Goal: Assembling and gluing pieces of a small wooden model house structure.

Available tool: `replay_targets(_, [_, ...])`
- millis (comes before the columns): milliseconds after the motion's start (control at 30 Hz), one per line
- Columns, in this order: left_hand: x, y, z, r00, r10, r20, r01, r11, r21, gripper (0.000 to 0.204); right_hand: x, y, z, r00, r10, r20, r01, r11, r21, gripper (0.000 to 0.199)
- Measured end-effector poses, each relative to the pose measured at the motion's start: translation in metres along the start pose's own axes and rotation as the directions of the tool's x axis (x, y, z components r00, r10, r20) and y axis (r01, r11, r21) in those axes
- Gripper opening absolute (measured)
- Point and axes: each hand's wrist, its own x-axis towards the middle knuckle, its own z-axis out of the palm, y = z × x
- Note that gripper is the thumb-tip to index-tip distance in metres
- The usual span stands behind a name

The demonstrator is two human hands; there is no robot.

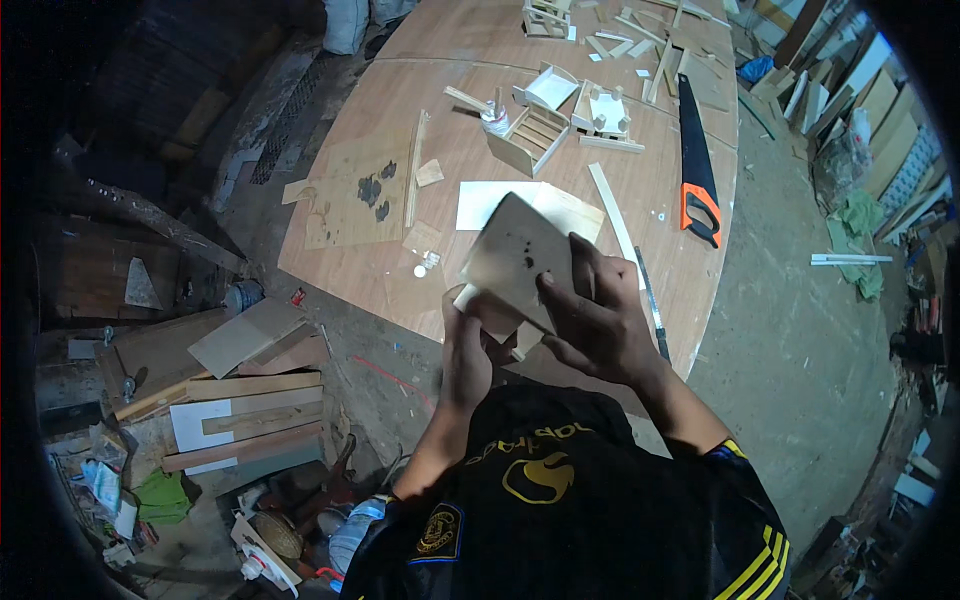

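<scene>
Both hands are clamped on the plywood panel [515,260] held above the bench [350,270] edge — left hand [468,350] gripping its lower end from underneath, right hand [598,315] pressing on top from about 4 o'clock — panel's long axis tilting toward 1 o'clock.

white sack [347,22] at table's far left edge, small white glue bottle [494,117] on table

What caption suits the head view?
Both hands, left hand and right hand, hold a small plywood piece above a cluttered workbench near a handsaw.
</scene>
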Motion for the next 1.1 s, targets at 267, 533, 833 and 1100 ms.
replay_targets(267, [0.007, 0.001, 0.007, 0.993, 0.098, -0.070, -0.096, 0.995, 0.027, 0.034, 0.008, 0.003, 0.008, 0.998, 0.005, -0.068, -0.009, 0.999, -0.054, 0.063])
replay_targets(533, [0.010, 0.007, 0.015, 0.975, 0.196, -0.106, -0.166, 0.956, 0.241, 0.039, 0.015, -0.002, 0.000, 0.989, -0.091, -0.118, 0.071, 0.985, -0.158, 0.064])
replay_targets(833, [0.012, 0.002, 0.013, 0.982, 0.140, -0.127, -0.105, 0.963, 0.246, 0.044, 0.008, 0.011, -0.003, 0.997, -0.020, -0.080, 0.004, 0.982, -0.187, 0.070])
replay_targets(1100, [0.008, -0.004, 0.020, 0.968, 0.229, -0.101, -0.228, 0.973, 0.024, 0.047, -0.003, 0.006, -0.001, 0.962, -0.265, -0.072, 0.254, 0.958, -0.131, 0.056])
